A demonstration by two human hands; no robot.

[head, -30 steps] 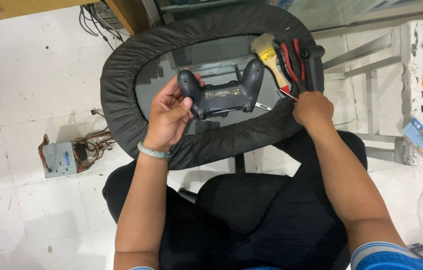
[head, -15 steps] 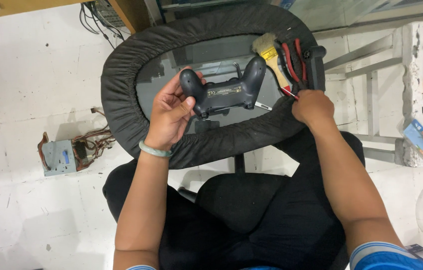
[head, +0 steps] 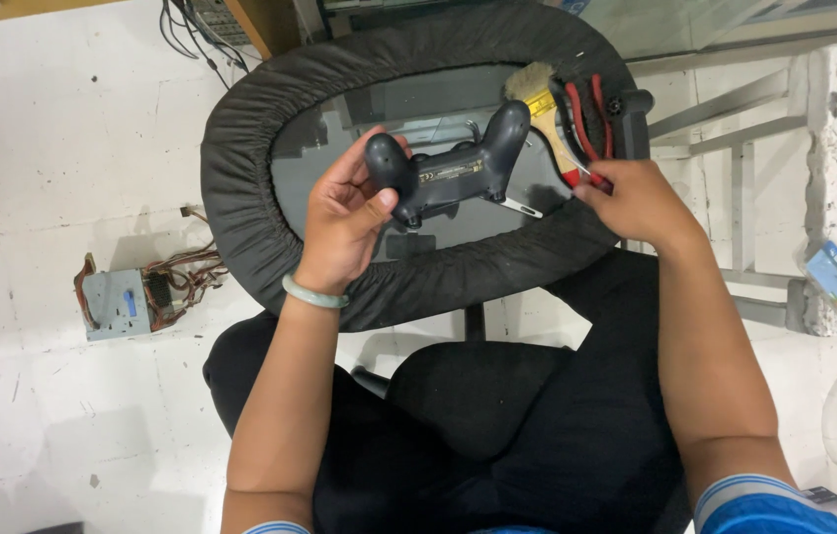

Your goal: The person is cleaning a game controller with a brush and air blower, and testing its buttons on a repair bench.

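Black game controller (head: 453, 173) gripped underside-up in left hand (head: 344, 222); right hand (head: 636, 203) closed on red-handled tool (head: 586, 178), mid-disassembly; next needs tip alignment.

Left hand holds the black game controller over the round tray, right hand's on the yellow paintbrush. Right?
Not quite. In the head view the left hand does hold the black controller over the round tray, but the right hand grips a red-handled tool, not the yellow paintbrush.
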